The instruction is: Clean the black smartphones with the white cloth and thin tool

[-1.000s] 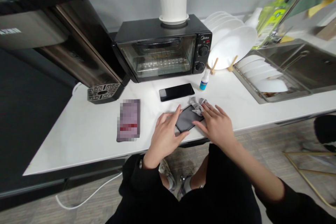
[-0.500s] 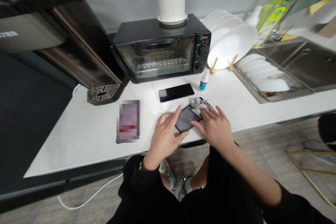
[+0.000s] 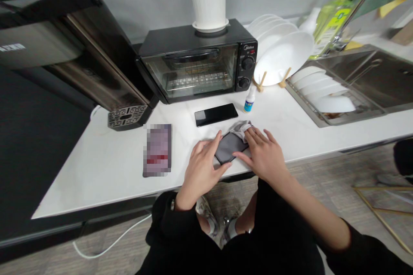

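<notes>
Cloth [image 3: 240,129], grey and crumpled, lies under the fingers of our right hand [image 3: 267,155], over the far right part of a dark phone [image 3: 227,148] that rests near the front edge of the white desk [image 3: 103,167]. Those fingers lie side by side, the thumb spread away from them at the phone's near side; whether they pinch the fabric we cannot tell. With our left hand [image 3: 201,165] we hold the phone's left end, index finger at its far side and thumb at its near side. Our two hands are apart, with the phone's surface showing between them.

Just beyond it we see a black phone [image 3: 216,114] lying flat, and to its right a small spray bottle [image 3: 248,104] standing upright. To the left of our hands lies a flat object [image 3: 158,150], its face pixelated. Behind these stands a toaster oven [image 3: 196,68] with a white pot [image 3: 209,0] on top, and beside it we have white plates [image 3: 284,58] leaning in a wooden rack [image 3: 285,77].
</notes>
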Demonstrator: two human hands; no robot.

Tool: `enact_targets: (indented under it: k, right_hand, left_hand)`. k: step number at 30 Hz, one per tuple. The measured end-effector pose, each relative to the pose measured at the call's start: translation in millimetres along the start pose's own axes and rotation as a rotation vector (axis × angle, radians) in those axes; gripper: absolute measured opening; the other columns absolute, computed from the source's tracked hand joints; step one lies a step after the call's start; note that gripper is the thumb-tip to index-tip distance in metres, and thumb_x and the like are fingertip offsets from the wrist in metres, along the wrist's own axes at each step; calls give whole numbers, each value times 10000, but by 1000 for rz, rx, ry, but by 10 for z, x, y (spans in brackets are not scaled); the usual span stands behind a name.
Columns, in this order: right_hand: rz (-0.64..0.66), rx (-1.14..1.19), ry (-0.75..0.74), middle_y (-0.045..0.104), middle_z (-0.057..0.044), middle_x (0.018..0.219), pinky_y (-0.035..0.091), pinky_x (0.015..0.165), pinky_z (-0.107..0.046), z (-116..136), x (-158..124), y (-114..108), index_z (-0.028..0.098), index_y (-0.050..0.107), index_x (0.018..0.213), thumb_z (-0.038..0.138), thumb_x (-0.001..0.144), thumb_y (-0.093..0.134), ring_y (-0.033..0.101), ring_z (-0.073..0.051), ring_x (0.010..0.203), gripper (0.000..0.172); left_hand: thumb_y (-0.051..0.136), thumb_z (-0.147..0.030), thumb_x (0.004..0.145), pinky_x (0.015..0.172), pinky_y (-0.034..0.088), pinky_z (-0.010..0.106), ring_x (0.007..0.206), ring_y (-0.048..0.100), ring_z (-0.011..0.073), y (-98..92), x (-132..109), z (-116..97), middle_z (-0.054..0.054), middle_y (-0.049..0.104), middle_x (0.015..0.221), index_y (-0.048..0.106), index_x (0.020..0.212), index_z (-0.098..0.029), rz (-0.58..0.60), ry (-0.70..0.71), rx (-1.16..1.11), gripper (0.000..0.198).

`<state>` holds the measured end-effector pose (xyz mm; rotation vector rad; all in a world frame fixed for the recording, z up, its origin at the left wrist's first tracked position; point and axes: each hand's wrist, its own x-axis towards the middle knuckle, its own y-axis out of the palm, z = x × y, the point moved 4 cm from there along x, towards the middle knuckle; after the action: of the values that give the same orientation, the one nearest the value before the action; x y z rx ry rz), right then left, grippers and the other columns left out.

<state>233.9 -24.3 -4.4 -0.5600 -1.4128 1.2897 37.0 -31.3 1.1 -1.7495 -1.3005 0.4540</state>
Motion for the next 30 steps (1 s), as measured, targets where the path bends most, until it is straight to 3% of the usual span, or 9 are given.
enact_targets:
  k: [3,6,9,12,14,18,23,26,30]
  right_hand:
    - [-6,113,-44,565,-302,1522,395,1194,-629,402,30,129,35,595,1427,765,969,512,491,-447,1472,866]
    - [79,252,-199,601,-220,1522,342,1251,-606,658,-121,126,105,623,1400,774,972,502,497,-372,1485,803]
    - [106,224,-221,619,-182,1515,309,1261,-631,434,-239,13,141,608,1432,750,999,469,502,-357,1484,760]
    - [39,80,-85,607,-217,1516,312,1230,-679,11,-159,-60,109,574,1478,683,1024,494,462,-421,1501,736]
    - [9,34,-13,602,-261,1503,317,1227,-665,-119,-39,-34,53,575,1462,659,1020,526,430,-445,1516,752]
    - [3,101,-6,514,-356,1540,330,1235,-612,124,114,118,-71,523,1456,717,996,513,400,-454,1529,913]
    - [102,266,-211,545,-261,1561,259,1275,-609,524,-94,129,37,541,1484,729,1005,487,430,-371,1530,844]
    - [140,298,-271,583,-209,1545,235,1289,-593,396,-226,32,98,561,1485,704,1021,487,462,-331,1515,767]
    - [65,185,-90,586,-225,1536,228,1261,-664,-45,-102,-23,76,550,1503,594,1071,460,440,-400,1518,681]
  left_hand:
    - [724,-283,934,1139,469,483,1302,539,301,-3,-17,52,95,625,1483,172,1708,-299,-5,-1,-15,951]
    - [696,-214,918,1138,477,449,1326,525,284,-11,-33,91,88,612,1489,140,1713,-304,3,-16,-26,974]
    - [729,-282,927,1166,456,455,1347,514,277,-22,-31,79,80,584,1528,140,1711,-317,1,-33,-25,981]
    - [755,-381,932,1164,456,456,1322,524,275,-36,-17,39,94,591,1512,191,1703,-301,-8,-42,-8,959]
    - [746,-402,941,1169,448,457,1315,518,276,-43,-11,10,92,592,1519,212,1699,-298,-5,-28,7,933]
    - [701,-394,973,1174,438,450,1318,505,274,-48,-21,-12,78,577,1551,195,1703,-295,-5,21,14,894]
    - [699,-330,962,1169,442,465,1316,488,296,-21,-39,43,89,580,1541,187,1708,-270,-2,35,24,907]
    - [735,-383,944,1184,430,487,1332,472,315,0,-24,47,84,580,1547,202,1707,-273,18,40,23,937]
    - [736,-464,946,1167,450,479,1305,493,311,3,5,17,75,547,1593,189,1708,-284,18,28,19,955]
